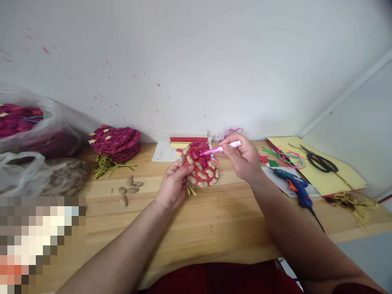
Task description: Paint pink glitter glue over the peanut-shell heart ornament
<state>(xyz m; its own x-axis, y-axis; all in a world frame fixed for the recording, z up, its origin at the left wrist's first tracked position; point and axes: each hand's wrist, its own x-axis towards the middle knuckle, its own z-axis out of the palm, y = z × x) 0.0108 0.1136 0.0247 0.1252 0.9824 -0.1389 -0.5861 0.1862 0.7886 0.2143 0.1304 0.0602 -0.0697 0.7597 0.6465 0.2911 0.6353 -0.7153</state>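
Note:
Between thumb and fingers, my left hand (174, 183) grips a red disc (200, 174) covered with whole peanuts, tilted up above the table. Several peanuts at its upper part are wet magenta, while those around the lower edge keep their tan shells. A bit of green-yellow strands pokes out beneath it. My right hand (244, 157) is closed around a white and pink marker (225, 147), whose magenta tip touches or nearly touches the coloured peanuts.
On the left lie a stack of magenta peanut discs (118, 141), loose peanuts (130, 190) and plastic bags (61, 171). To the right are a blue glue gun (298, 188) with its cord, black scissors (321, 161), coloured strings (289, 157) and yellow paper (343, 177). A wall (196, 61) stands behind.

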